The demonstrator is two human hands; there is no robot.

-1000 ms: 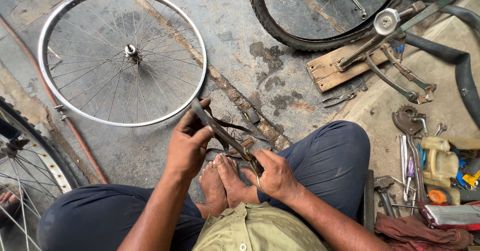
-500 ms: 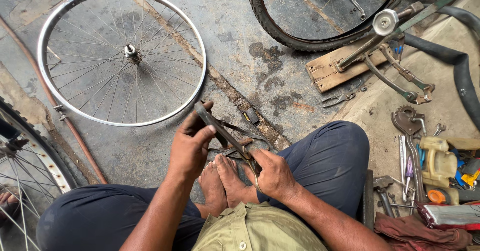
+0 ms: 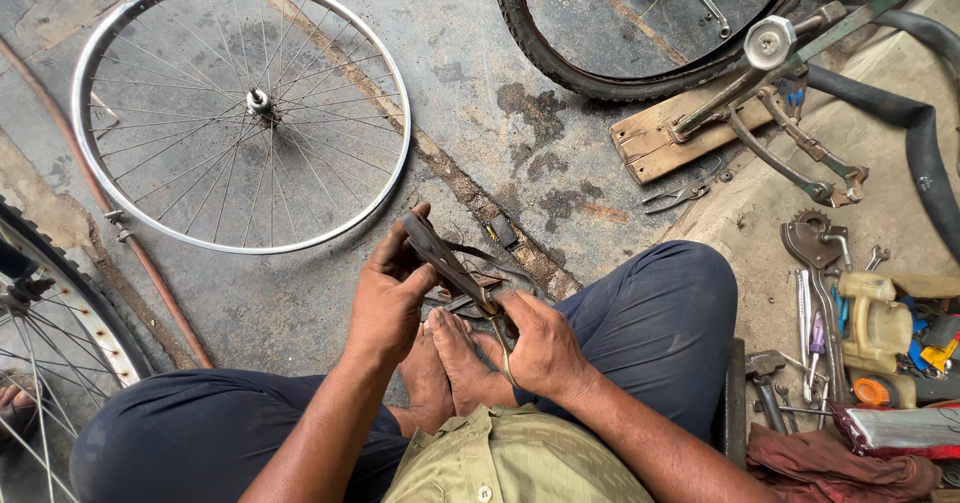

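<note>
Seated on a concrete workshop floor, a person grips a long, dark, grimy metal bicycle part with both hands at the centre of the frame. The left hand has its fingers clenched around the part's upper end, thumb pressed along it; the right hand closes its fingers around the lower end, where a thin metal tip juts down past the palm. The part runs diagonally from upper left to lower right, just above the person's bare feet, which rest sole to sole between knees in dark blue trousers.

Just beyond the hands, small metal pieces lie along a crack in the floor. In the upper left of the frame a bare spoked wheel rim lies flat, with a reddish hose curving past it. A second wheel enters at the left edge. At the top, a tyred wheel sits beside a wooden plank, with pliers just below. To the right, spanners, a yellow container and a red rag crowd a tan mat.
</note>
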